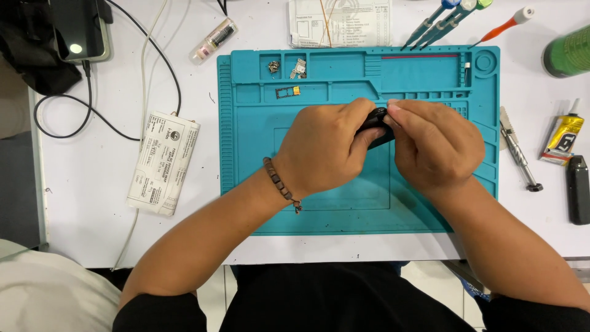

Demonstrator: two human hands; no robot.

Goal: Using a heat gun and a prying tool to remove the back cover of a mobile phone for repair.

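head view: both hands are meeting over the middle of a teal work mat (pixel 258 203), and a small black device (pixel 376 126) is sitting between them. the left hand (pixel 322 147) is curling its fingers (pixel 359 110) narrowly over the near end of the black device, thumb tucked below, so it is gripping that piece. the right hand (pixel 433 144) is pressing its fingertips (pixel 396 107) tight onto the other end, also closed on it. most of the device is being hidden by the fingers, so its shape is hard to tell. a beaded bracelet (pixel 279 182) is circling the left wrist.

just beyond the fingertips, in the mat's small compartments, tiny metal parts (pixel 298 67) and a little tray with a yellow bit (pixel 290 91) are lying. further beyond, precision screwdrivers (pixel 439 21) are resting on the white table (pixel 92 209). out to the right of the right hand's knuckles a metal tool (pixel 519 157) and a glue tube (pixel 562 135) are lying well apart from the hands. far to the left of the left hand a folded paper packet (pixel 163 163) is lying beside a cable
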